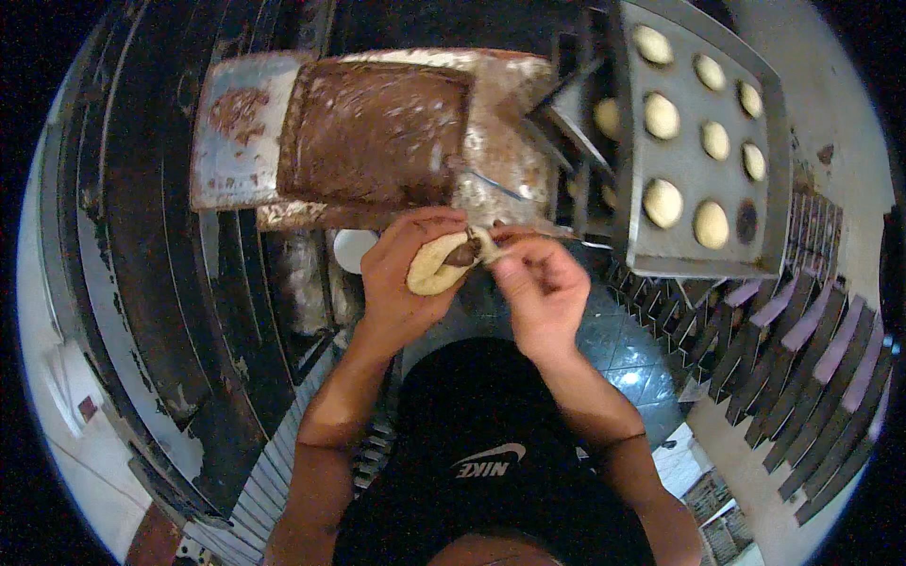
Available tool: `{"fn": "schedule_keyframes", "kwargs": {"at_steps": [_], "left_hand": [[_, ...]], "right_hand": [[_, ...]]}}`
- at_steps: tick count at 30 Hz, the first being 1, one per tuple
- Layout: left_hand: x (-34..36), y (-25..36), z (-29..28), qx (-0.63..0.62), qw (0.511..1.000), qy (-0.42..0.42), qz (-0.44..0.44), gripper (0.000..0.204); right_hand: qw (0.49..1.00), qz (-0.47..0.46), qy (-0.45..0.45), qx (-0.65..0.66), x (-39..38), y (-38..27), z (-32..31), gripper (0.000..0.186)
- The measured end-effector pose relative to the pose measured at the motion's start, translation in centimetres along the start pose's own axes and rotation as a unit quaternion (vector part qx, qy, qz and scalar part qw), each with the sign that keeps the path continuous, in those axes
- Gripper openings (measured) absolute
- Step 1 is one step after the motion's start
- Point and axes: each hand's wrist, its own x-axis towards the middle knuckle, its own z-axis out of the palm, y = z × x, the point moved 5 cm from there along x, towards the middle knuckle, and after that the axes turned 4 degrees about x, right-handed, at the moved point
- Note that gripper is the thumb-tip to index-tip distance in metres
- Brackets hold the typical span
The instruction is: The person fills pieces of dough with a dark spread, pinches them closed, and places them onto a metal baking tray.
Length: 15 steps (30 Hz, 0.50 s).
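In my left hand (pixel 401 274) rests a pale round bun (pixel 432 271), cupped by the fingers, with dark brown chocolate-like filling (pixel 462 253) showing at its right side. My right hand (pixel 543 288) pinches a pale strip of the bun's edge (pixel 488 247) between thumb and fingers, beside that filling. Whether the strip is still joined to the bun I cannot tell. Beyond my hands lies a broad slab of dark brown, chocolate-like paste (pixel 377 132) on a smeared board (pixel 510 132). A thin metal tool (pixel 495 184) lies at its right edge.
To the right, a metal baking tray (pixel 642 259) holds several pale buns (pixel 662 203), with a dark round mark (pixel 746 222) near its lower right corner. Below it stand rows of dark rack slats (pixel 793 368). Dark oven-like panels (pixel 151 264) fill the left.
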Motion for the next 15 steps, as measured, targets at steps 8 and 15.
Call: {"fn": "schedule_keyframes", "kwargs": {"at_steps": [8,15], "left_hand": [[-1.8,10.7,9.9,0.111,0.99,-0.037,0.076,0.046],[-4.6,16.5,12.2,0.046,0.991,-0.063,0.106,0.06]], "right_hand": [[0.919,-0.184,-0.113,-0.33,-5.2,-11.9,-8.3,0.03],[1.0,-0.008,-0.002,0.004,-7.1,-12.6,-13.4,0.011]]}}
